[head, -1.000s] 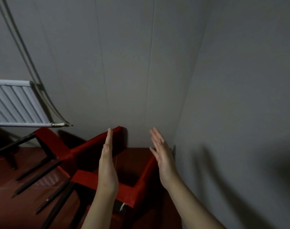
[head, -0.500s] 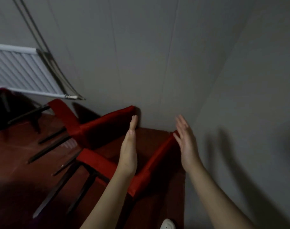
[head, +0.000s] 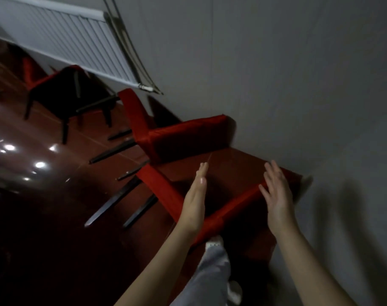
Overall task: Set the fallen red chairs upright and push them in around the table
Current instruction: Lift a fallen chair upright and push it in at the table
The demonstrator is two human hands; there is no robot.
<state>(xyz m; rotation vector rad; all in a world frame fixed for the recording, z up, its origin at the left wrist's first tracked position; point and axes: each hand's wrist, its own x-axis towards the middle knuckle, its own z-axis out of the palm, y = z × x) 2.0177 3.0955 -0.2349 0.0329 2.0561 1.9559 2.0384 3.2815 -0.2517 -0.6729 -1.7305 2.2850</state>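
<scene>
At the bottom, a leg in pale grey trousers [head: 212, 274] and a white shoe [head: 234, 292] stand on a dark red, glossy floor [head: 232, 164]. 2 bare forearms reach forward from there. The left hand [head: 194, 202] is turned edge-on, fingers straight and together, holding nothing. The right hand [head: 276, 195] is flat with straight, slightly spread fingers, palm facing inward, also holding nothing; it overlaps the upper edge of the nearest red chair [head: 163, 191], but contact cannot be told. That chair lies on its side close to the grey wall [head: 298, 85], between and beneath the 2 hands, its dark legs pointing left along the floor. Just beyond it, a 2nd red chair [head: 183, 138] also lies tipped over against the wall, legs pointing left too. Further back on the left, a 3rd red chair [head: 44, 82] stands on its dark legs, dim in shadow. Behind it, a white ribbed radiator [head: 66, 40] hangs on the wall.
</scene>
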